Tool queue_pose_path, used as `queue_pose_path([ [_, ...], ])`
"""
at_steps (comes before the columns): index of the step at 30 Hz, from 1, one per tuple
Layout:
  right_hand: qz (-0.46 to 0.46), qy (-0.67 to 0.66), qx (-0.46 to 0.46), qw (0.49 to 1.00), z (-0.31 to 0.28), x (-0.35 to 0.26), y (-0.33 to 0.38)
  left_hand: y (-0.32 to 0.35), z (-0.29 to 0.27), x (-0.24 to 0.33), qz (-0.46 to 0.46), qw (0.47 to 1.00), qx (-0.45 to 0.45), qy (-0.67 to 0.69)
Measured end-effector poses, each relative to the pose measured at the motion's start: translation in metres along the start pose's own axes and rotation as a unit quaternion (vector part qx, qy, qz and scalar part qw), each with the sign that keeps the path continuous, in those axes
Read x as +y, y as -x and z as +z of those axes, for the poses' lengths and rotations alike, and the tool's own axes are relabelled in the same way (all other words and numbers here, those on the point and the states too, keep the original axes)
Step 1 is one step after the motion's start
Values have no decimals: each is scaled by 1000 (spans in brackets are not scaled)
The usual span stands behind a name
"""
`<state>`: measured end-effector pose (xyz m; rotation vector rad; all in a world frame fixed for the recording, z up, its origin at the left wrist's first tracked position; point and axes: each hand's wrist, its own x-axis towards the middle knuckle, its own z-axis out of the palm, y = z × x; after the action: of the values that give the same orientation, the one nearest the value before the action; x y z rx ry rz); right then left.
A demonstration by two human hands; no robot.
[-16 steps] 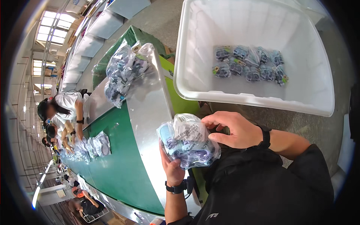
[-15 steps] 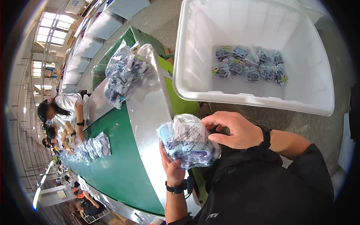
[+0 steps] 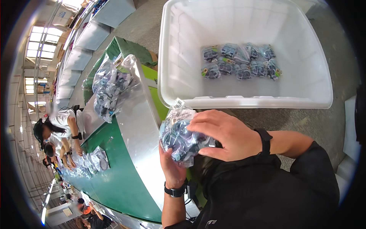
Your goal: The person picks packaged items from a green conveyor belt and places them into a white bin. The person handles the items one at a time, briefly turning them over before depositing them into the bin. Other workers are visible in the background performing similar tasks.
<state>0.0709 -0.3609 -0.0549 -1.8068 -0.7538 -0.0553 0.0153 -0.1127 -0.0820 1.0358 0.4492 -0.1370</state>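
A clear plastic bag packed with blue and purple items is in front of me, near the metal table edge. The exact kind of goods inside is hard to make out through the film. A white printed label sticks up at its far end. My left hand grips the bag from below and the left, thumb on its near side. Over its right side curves my right hand, fingers on top and thumb at the near edge; both press on the film.
Ahead to the right stands a large white bin with several similar bags on its floor. A pile of bags lies on the metal table end. Co-workers handle bags along the green belt at left.
The bag has been turned over in my hands, so its large label no longer faces up. My right hand has moved left onto it. The view has shifted a little.
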Motion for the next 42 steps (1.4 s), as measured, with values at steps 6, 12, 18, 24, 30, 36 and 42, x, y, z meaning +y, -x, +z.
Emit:
queue_pose_path([
  [6, -87, 278, 12, 957, 18, 4, -1, -18, 30, -15, -27, 999, -40, -4],
  [12, -94, 384, 46, 917, 17, 28, 2, -27, 57, -23, -109, 992, -55, -40],
  [18, -89, 339, 84, 933, -35, 51, 8, -21, 81, -20, -13, 996, -79, -49],
  [24, 87, 382, 71, 917, -139, 132, 63, -16, 45, -1, 119, 957, -22, -263],
  [30, 374, 469, -74, 796, -218, 204, 165, -4, -19, 4, 172, 918, 34, -356],
  [36, 494, 233, -52, 836, -237, 206, 181, 16, -72, 15, 164, 902, 73, -392],
  [42, 386, 100, -70, 914, -191, 167, 149, 21, -97, 32, 149, 895, 75, -414],
])
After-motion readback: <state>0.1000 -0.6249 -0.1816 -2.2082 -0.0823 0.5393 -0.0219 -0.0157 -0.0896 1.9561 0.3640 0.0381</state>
